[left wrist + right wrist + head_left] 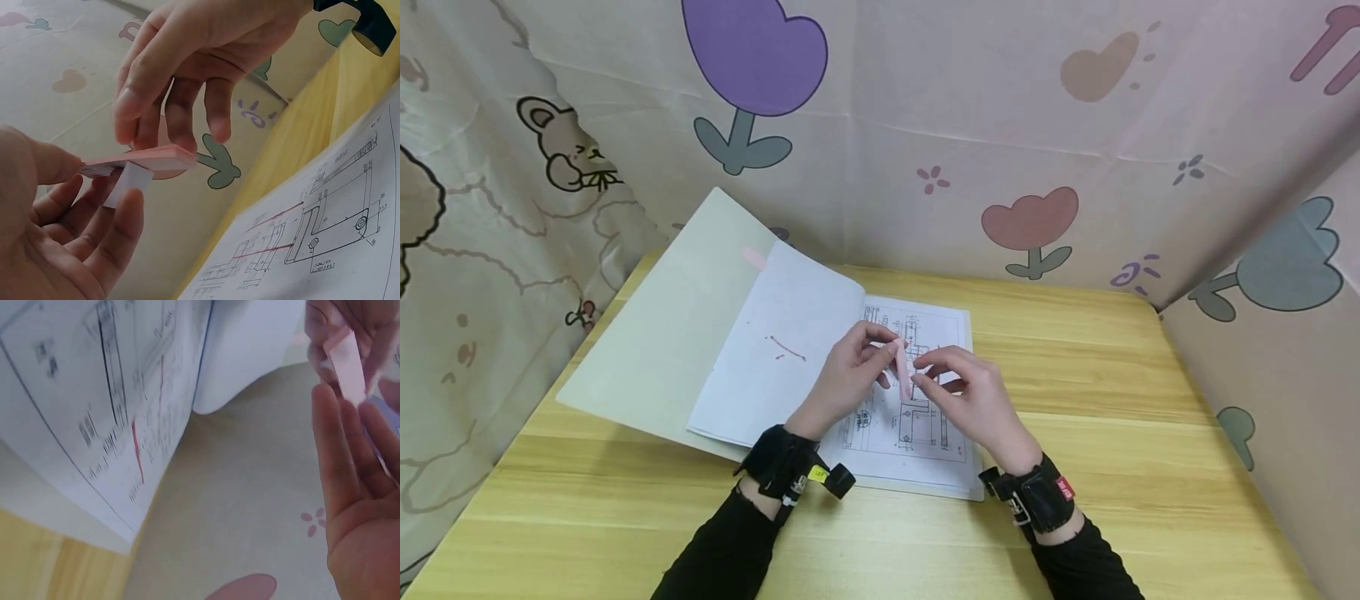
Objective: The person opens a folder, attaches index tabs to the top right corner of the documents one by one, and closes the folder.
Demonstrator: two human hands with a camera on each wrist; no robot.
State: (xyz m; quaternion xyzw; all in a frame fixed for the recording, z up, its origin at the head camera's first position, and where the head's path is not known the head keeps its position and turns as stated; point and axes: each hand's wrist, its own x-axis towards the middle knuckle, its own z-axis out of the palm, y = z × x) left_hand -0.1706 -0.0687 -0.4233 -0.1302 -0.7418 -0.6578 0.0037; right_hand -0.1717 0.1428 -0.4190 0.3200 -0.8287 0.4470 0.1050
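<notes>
My left hand (850,371) (69,212) pinches a thin pink pad of sticky notes (902,368) (156,160) (349,365) between thumb and fingers, above the open booklet. A small white piece (130,182) hangs under the pad in the left wrist view. Beside the pad on the right, my right hand (973,396) (212,56) (369,487) has its fingers loosely bent; whether they touch it I cannot tell. Below both hands lies the booklet's right page (880,467) (337,250) (94,425) with printed technical drawings and red lines.
The booklet's white left page (790,317) and pale cover (662,333) are turned to the left, with a pink tab (755,258) near the top. Around it is the wooden table (1075,433). A patterned cloth (887,150) hangs behind.
</notes>
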